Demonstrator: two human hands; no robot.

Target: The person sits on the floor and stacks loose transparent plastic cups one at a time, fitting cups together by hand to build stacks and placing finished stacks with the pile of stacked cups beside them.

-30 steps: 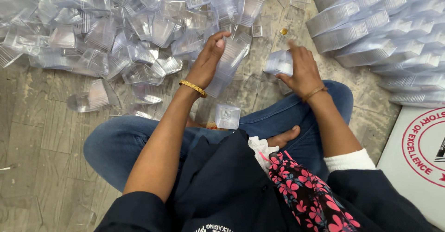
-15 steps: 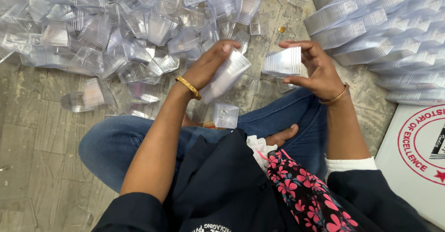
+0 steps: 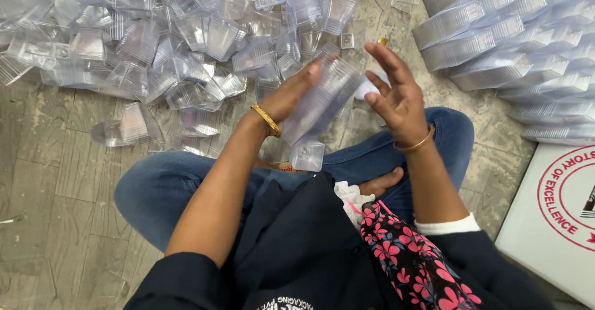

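I sit cross-legged on the floor. My left hand (image 3: 291, 94) grips a long stack of nested clear plastic cups (image 3: 319, 109) that slants from near my lap up toward the pile. My right hand (image 3: 392, 93) is at the top end of that stack, fingers spread, with a single clear cup (image 3: 367, 87) partly hidden behind its fingers. Both wrists carry gold bangles. A heap of loose clear cups (image 3: 186, 37) lies on the floor just beyond my hands.
Rows of stacked clear cups (image 3: 496, 31) lie at the upper right. A white box with a red round print (image 3: 558, 217) stands at the right. One loose cup (image 3: 127, 127) lies apart at the left on the grey plank floor (image 3: 56, 211).
My right hand has carried a single cup leftward from beside my knee to the top of the stack. My left hand has tilted the stack up.
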